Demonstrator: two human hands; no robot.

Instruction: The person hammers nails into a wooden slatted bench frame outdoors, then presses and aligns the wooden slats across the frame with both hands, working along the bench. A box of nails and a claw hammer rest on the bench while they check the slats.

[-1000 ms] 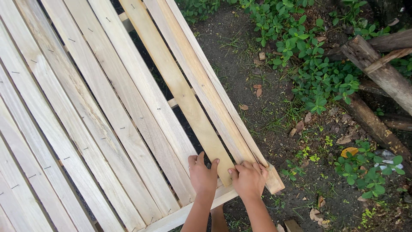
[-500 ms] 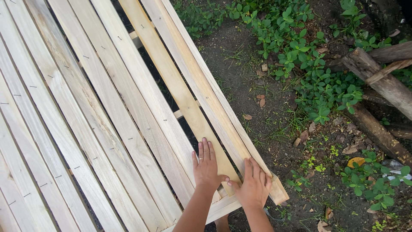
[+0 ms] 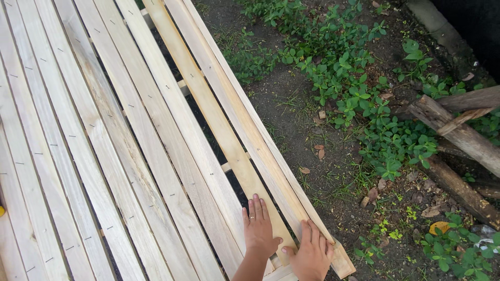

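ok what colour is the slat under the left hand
Yellowish tan, warmer than its pale cream neighbours. The slat under the left hand shows best in the head view.

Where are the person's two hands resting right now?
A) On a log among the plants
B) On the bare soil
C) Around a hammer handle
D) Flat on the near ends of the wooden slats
D: the left hand and the right hand both lie palm-down, fingers spread, on the pale wooden slats at the near end of the slatted frame, holding nothing.
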